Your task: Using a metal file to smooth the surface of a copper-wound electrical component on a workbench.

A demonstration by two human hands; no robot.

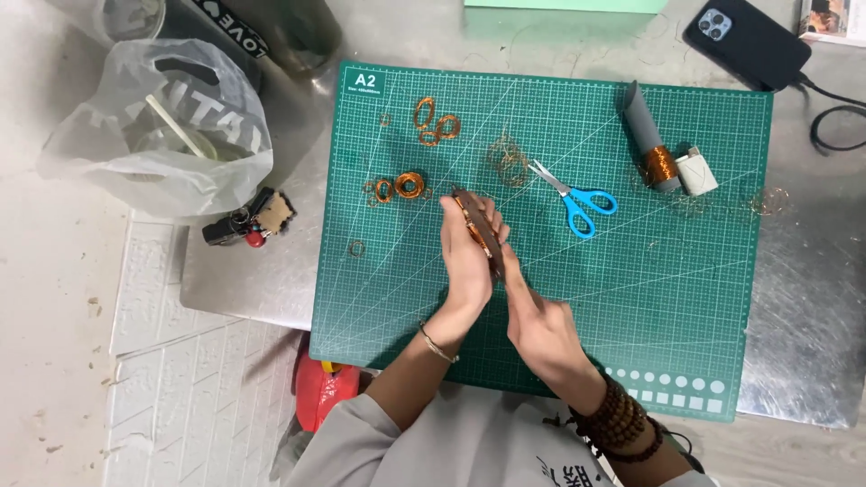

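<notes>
Fingers: both hands pinch one thin brown strip [478,230] wound with copper wire, at centre of frame above the green mat [379,298].
Left hand [469,257]: closed around strip's side.
Right hand [539,326]: fingertips grip lower end.
Handling: looks light and stiff; the wire is probably thin and easy to kink, so hold by edges.
Bag [153,135], upper left: holds a cup with straw.
Mat also: wire coils [408,185], scissors [577,200].

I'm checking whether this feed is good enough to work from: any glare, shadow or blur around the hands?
Head view: even, soft light; the green cutting mat is sharp, grid lines readable. Mild glare only on the metal tabletop at right. Left hand and right hand cast faint shadows; the dark piece pinched between them is slightly blurred, its detail unclear.
</notes>
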